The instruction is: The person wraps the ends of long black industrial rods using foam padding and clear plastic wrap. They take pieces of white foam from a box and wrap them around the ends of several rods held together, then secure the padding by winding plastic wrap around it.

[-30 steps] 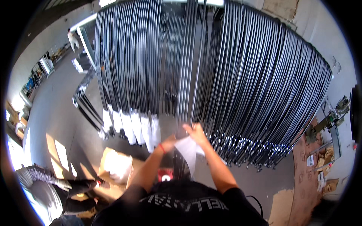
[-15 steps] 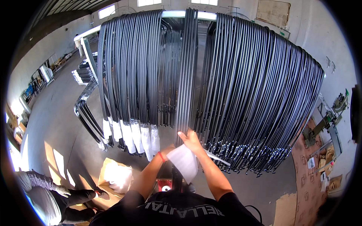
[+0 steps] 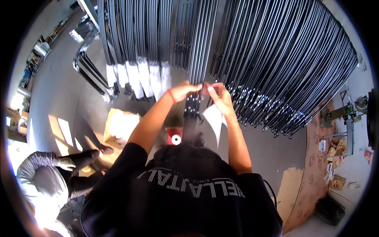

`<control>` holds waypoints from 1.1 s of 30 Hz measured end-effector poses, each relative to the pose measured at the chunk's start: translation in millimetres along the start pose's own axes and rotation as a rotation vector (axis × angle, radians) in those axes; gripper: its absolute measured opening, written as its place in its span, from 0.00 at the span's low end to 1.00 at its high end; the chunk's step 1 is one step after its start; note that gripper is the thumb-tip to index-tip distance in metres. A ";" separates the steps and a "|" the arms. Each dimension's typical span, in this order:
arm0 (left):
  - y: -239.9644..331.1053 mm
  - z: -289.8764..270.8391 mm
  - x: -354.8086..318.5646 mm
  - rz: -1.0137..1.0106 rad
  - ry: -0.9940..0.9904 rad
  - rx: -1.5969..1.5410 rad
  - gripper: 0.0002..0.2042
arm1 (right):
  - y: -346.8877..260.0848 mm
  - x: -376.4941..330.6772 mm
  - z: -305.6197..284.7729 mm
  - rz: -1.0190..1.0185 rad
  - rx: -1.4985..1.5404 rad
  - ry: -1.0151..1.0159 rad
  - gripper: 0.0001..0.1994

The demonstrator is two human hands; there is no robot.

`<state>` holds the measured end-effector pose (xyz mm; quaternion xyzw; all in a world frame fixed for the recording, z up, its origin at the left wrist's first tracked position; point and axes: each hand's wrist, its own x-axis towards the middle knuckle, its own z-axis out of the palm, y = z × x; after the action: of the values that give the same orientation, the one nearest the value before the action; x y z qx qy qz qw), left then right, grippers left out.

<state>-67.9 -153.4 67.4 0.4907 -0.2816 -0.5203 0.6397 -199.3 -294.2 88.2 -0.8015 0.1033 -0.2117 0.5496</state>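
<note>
A bundle of long black metal tubes (image 3: 200, 51) hangs upright in front of me. My left hand (image 3: 184, 91) is closed around its lower part from the left, with the thumb across the front. On the bundle's right side, my right hand (image 3: 222, 99) pinches a thin white wrapping sheet (image 3: 213, 120). This sheet hangs down below the right hand, beside the tube ends. My right fingertips are close to the tubes and slightly blurred. Dark tube ends with small shiny spots (image 3: 191, 107) show below my left hand.
Many more black tubes (image 3: 272, 51) hang on the right. On the left, several tube ends wear white sleeves (image 3: 134, 79). An open cardboard box (image 3: 110, 132) with white material stands near a person (image 3: 47, 173) at lower left. A red item with a white roll (image 3: 175, 136) lies below the bundle.
The view has tipped downward. My left hand now grips the bundle. The white sheet has gone from in front of the tubes to their right side, with my right hand.
</note>
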 end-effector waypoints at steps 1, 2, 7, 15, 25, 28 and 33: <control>8.2 9.4 1.6 0.063 -0.095 -0.066 0.19 | 14.9 -18.0 0.6 0.135 -0.013 0.097 0.14; 5.7 6.0 -0.1 0.068 -0.121 -0.054 0.20 | 27.1 -36.8 7.3 0.188 0.123 0.134 0.13; -11.7 -1.4 -13.5 -0.019 -0.255 -0.073 0.21 | 30.8 -125.0 16.7 0.319 0.498 -0.225 0.16; -37.1 -1.7 -26.5 -0.024 -0.267 -0.285 0.26 | 77.8 -204.0 31.6 0.550 0.187 -0.501 0.09; -52.6 8.8 -37.4 0.035 -0.144 -0.136 0.20 | 33.4 -116.6 13.3 0.428 -0.169 -0.145 0.15; -49.6 6.3 -36.2 0.000 -0.148 -0.141 0.20 | 29.3 -100.9 25.2 0.254 -0.317 -0.191 0.13; -54.0 -0.6 -37.8 -0.014 -0.138 -0.064 0.20 | 24.6 -95.1 28.7 0.283 -0.117 -0.229 0.12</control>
<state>-99.8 -116.3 23.1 0.4349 -0.3050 -0.5661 0.6304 -269.2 -241.5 35.2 -0.8285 0.1640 -0.0334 0.5344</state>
